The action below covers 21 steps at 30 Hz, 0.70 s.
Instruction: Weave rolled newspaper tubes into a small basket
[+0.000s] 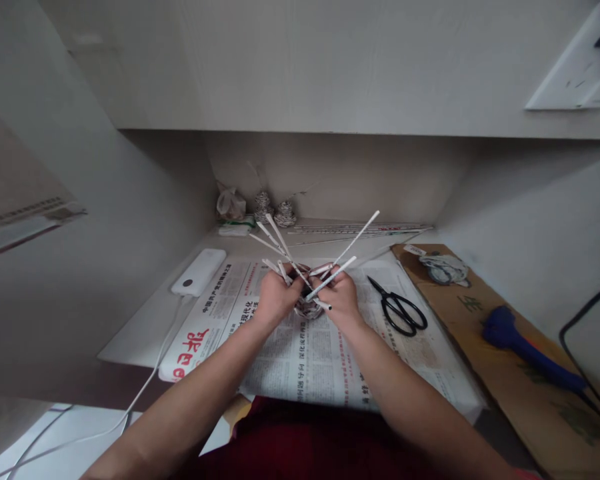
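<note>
Between my hands sits a small woven basket (309,309) of rolled paper, low over the newspaper (300,373). Several white paper sticks (363,230) stick up and out from it in different directions. My left hand (279,292) is wrapped round the basket's left side, thumb toward its rim. My right hand (341,297) has its fingers closed on the right side, among the paper sticks there. Part of the basket and most fingertips are hidden behind the hands and sticks.
Black scissors (403,312) lie right of my hands. A cardboard sheet (425,273) holds a blue glue gun (530,350) and a bundle of cord (445,269). A white power bank (199,272) with a cable is at left. Two woven pieces (285,213) and long paper sticks (360,229) lie behind.
</note>
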Tool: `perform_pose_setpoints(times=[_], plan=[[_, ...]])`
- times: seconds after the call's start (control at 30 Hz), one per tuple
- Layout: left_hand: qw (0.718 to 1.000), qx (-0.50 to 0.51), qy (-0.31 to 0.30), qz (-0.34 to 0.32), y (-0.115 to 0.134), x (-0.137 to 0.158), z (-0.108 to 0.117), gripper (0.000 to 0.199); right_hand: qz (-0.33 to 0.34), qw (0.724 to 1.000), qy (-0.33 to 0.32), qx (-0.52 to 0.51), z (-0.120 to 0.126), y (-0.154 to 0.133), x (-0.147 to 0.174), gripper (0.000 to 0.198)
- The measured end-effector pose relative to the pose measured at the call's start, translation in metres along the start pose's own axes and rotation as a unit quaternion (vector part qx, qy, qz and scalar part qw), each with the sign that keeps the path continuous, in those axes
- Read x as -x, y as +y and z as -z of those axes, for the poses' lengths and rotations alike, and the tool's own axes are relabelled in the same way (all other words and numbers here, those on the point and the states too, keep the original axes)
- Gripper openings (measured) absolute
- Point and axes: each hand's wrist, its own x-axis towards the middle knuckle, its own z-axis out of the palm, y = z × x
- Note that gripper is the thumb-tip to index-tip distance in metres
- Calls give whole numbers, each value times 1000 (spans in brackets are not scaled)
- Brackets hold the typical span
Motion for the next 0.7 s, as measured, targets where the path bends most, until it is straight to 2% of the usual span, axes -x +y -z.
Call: perform_pose_setpoints(times=[0.2, 0.4, 0.7], plan=[[1000, -5, 5, -4, 5, 1, 1, 18, -2, 1000, -2, -9, 0, 3, -2, 15], [1000, 11, 13, 0, 7, 1, -1, 17, -34, 999, 36, 16, 0, 5, -4, 14], [999, -16, 27, -7, 4, 3, -1, 22, -19, 999, 23, 21, 1, 3, 0, 18]])
